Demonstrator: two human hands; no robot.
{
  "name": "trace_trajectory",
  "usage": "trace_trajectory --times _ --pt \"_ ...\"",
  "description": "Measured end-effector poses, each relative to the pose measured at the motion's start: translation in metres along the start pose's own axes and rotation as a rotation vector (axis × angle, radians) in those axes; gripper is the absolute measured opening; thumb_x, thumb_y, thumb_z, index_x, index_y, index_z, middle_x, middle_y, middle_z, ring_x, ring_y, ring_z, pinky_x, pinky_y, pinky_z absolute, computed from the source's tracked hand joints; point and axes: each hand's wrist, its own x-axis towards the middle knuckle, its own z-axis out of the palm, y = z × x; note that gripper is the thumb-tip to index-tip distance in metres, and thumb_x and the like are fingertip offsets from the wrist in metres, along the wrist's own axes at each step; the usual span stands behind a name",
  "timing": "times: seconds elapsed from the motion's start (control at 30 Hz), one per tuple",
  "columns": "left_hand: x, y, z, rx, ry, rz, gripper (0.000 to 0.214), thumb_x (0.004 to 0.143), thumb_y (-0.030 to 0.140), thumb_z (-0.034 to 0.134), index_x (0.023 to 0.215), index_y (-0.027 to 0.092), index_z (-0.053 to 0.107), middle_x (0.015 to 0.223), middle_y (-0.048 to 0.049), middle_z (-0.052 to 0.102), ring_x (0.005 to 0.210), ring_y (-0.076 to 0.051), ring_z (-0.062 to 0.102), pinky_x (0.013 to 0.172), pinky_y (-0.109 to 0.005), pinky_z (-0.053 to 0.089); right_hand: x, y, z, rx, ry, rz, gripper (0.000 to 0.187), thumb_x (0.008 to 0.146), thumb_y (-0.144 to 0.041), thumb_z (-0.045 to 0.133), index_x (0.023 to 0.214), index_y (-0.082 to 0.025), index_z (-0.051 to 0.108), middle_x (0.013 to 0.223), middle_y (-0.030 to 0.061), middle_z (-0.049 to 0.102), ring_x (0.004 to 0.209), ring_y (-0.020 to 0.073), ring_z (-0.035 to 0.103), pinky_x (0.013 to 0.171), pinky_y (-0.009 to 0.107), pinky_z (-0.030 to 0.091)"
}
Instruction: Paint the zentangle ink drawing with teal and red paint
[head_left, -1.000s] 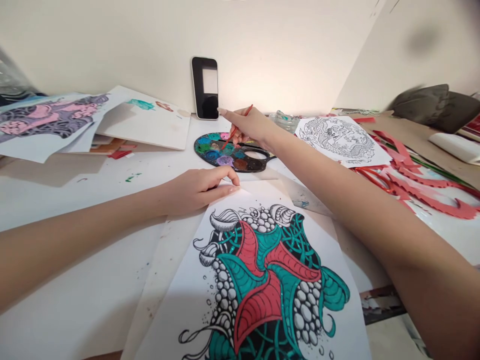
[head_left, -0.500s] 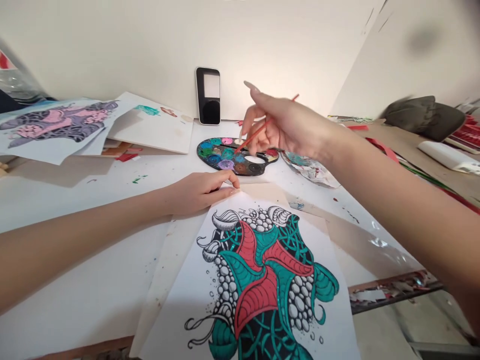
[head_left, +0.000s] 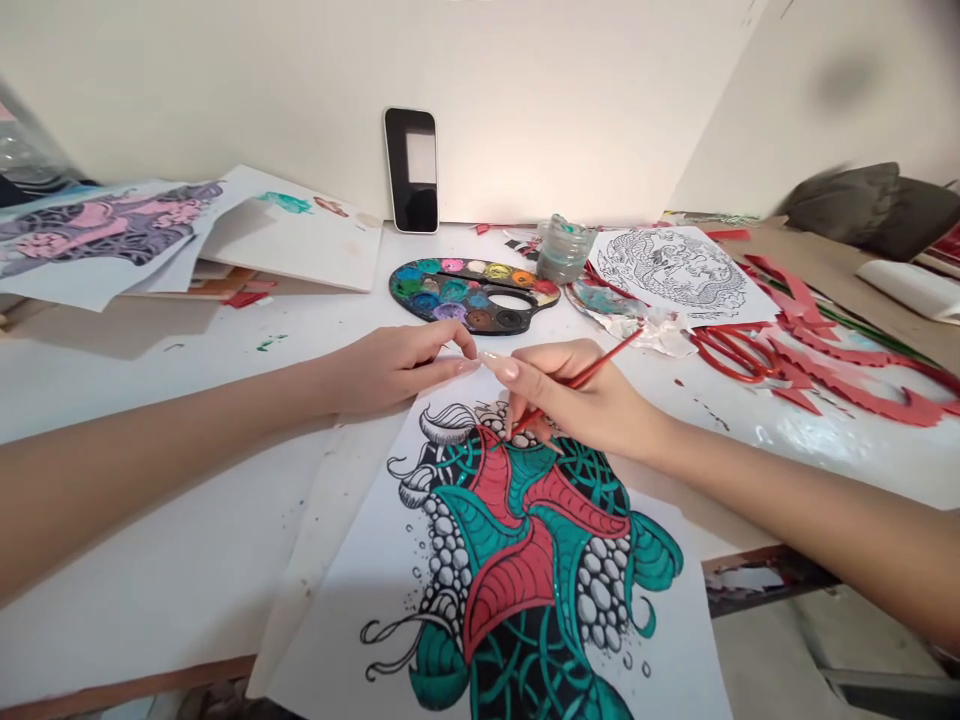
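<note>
My right hand [head_left: 577, 395] is closed around a thin red paintbrush [head_left: 592, 370] and sits over the upper part of the drawing sheet [head_left: 360, 610]. The brush tip points down near the top of a red petal, partly covered by my fingers. A swirling pattern [head_left: 514, 595] in red, teal and black fills much of the sheet, with white pebble shapes left uncoloured. At the sheet's top left corner, my left hand [head_left: 409, 365] rests with its fingers loosely bent and apart, fingertips on the paper. Beyond both hands lies a black paint palette [head_left: 480, 322] with several coloured wells.
Behind the palette's right end stands a jar of cloudy water [head_left: 564, 250]. A dragon drawing [head_left: 682, 270], red-handled scissors [head_left: 735, 355] and red paper scraps [head_left: 862, 375] lie to the right. A phone [head_left: 412, 170] leans on the wall. Painted sheets [head_left: 105, 240] are stacked left.
My right hand has come down from above the palette to the drawing, still holding the brush. The jar and dragon drawing have come into sight. My left hand stays on the sheet.
</note>
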Motion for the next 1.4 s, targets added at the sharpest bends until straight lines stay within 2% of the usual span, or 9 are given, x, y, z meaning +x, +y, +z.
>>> trace_trajectory --times 0.07,0.13,0.3,0.5,0.73,0.93,1.07,1.23,1.4 --pt "0.000 0.000 0.000 -0.002 0.002 0.004 0.039 0.098 0.053 0.043 0.112 0.021 0.059 0.057 0.0065 0.045 0.058 -0.014 0.045 0.059 -0.025 0.033 -0.002 -0.004 0.005 -0.011 -0.045 -0.032 0.041 0.093 -0.044 0.071 0.065 -0.015 0.066 0.059 -0.0012 0.065 0.045 0.0049 0.055 0.040 0.015 0.039" --pt "0.000 0.000 0.000 -0.004 0.002 0.004 0.037 0.097 0.052 0.043 0.110 0.021 0.059 0.060 0.0054 0.050 0.062 -0.014 0.048 0.062 -0.025 0.034 -0.004 -0.005 0.010 -0.030 -0.028 -0.083 0.042 0.094 -0.039 0.072 0.061 -0.016 0.061 0.058 -0.0021 0.063 0.047 0.0049 0.055 0.041 0.016 0.038" --pt "0.000 -0.002 0.000 -0.006 0.023 -0.008 0.033 0.098 0.048 0.045 0.108 0.021 0.060 0.063 0.0053 0.050 0.059 -0.012 0.045 0.060 -0.024 0.032 -0.004 0.001 0.016 -0.087 0.058 -0.164 0.058 0.087 -0.029 0.080 0.051 -0.018 0.036 0.046 -0.0060 0.048 0.043 0.0049 0.041 0.039 0.021 0.026" --pt "-0.001 0.002 0.000 -0.020 -0.001 -0.007 0.031 0.100 0.047 0.045 0.109 0.021 0.059 0.053 0.0081 0.041 0.051 -0.011 0.039 0.056 -0.024 0.028 -0.004 0.001 0.012 -0.144 0.041 -0.092 0.052 0.092 -0.025 0.073 0.051 -0.019 0.040 0.047 -0.0048 0.051 0.043 0.0059 0.041 0.040 0.022 0.029" --pt "0.000 0.003 0.000 -0.005 -0.002 -0.007 0.030 0.101 0.046 0.046 0.109 0.021 0.059 0.049 0.0098 0.033 0.047 -0.011 0.032 0.053 -0.025 0.025 -0.003 -0.002 0.013 -0.162 0.059 -0.075 0.046 0.087 -0.013 0.070 0.050 -0.019 0.043 0.046 -0.0049 0.051 0.043 0.0059 0.042 0.041 0.020 0.031" --pt "0.001 0.000 0.001 -0.023 0.009 0.014 0.029 0.100 0.047 0.047 0.109 0.022 0.059 0.051 0.0088 0.038 0.049 -0.011 0.037 0.054 -0.026 0.026 -0.004 -0.004 0.012 -0.175 0.090 -0.058 0.044 0.086 -0.011 0.068 0.050 -0.019 0.044 0.046 -0.0042 0.053 0.043 0.0061 0.045 0.041 0.019 0.033" --pt "0.001 0.001 0.001 -0.024 0.006 -0.003 0.029 0.100 0.048 0.047 0.107 0.022 0.059 0.049 0.0091 0.036 0.048 -0.011 0.035 0.053 -0.026 0.026 -0.004 -0.003 0.013 -0.174 0.076 -0.088 0.044 0.084 -0.010 0.070 0.050 -0.018 0.042 0.047 -0.0049 0.051 0.044 0.0057 0.042 0.042 0.020 0.032" --pt "0.001 0.000 0.000 -0.019 0.006 0.010 0.029 0.100 0.046 0.047 0.109 0.022 0.059 0.051 0.0087 0.038 0.049 -0.011 0.036 0.054 -0.026 0.026 -0.005 -0.004 0.013 -0.184 0.106 -0.049 0.044 0.082 -0.008 0.066 0.050 -0.019 0.038 0.046 -0.0051 0.048 0.045 0.0062 0.043 0.043 0.021 0.031" --pt "0.001 0.000 0.000 -0.009 0.001 0.007 0.030 0.100 0.047 0.048 0.110 0.022 0.060 0.051 0.0085 0.038 0.050 -0.011 0.037 0.055 -0.026 0.027 -0.006 -0.004 0.013 -0.226 0.099 -0.096 0.044 0.082 -0.007 0.064 0.052 -0.019 0.034 0.049 -0.0054 0.044 0.047 0.0058 0.038 0.043 0.022 0.029"
